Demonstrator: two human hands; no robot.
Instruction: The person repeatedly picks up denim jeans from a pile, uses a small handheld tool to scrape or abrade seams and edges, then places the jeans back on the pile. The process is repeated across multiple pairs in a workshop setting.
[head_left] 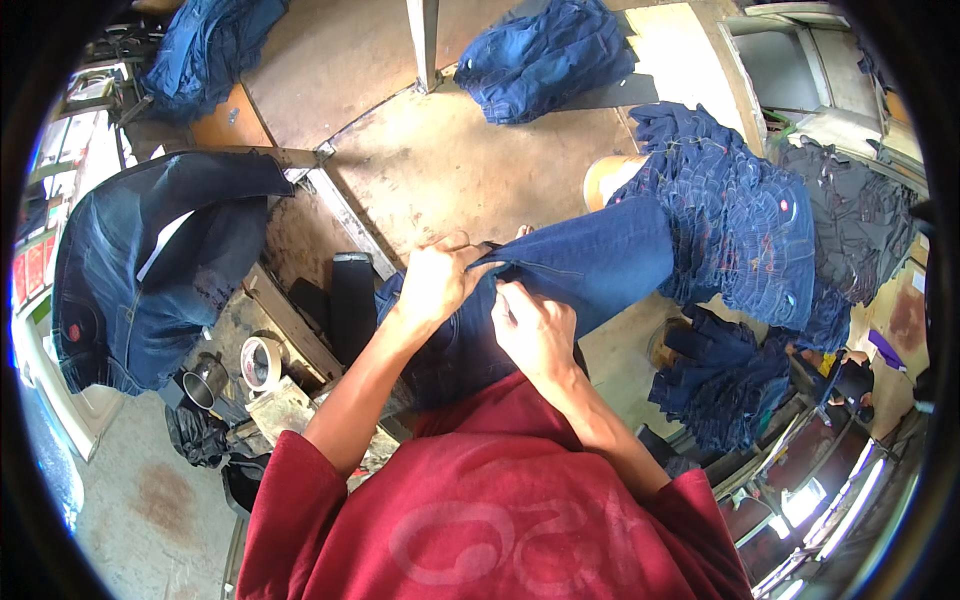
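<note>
A pair of blue jeans point(610, 255) lies across in front of me, one leg stretching right toward a stack of folded jeans. My left hand point(437, 280) is closed on a dark edge of the cloth, thumb and fingers pinched together. Just to its right, my right hand point(535, 325) is closed in a pinch on the same jeans, near a seam. The two hands are close together but apart. What exactly lies between the fingertips is partly hidden.
Piled jeans point(725, 215) stand at the right, beside dark grey garments point(845, 215). More jeans point(545, 60) lie on the floor ahead. At left, draped jeans point(165, 270) hang near a tape roll point(262, 363) and metal cup point(205, 380). A metal post point(422, 45) rises ahead.
</note>
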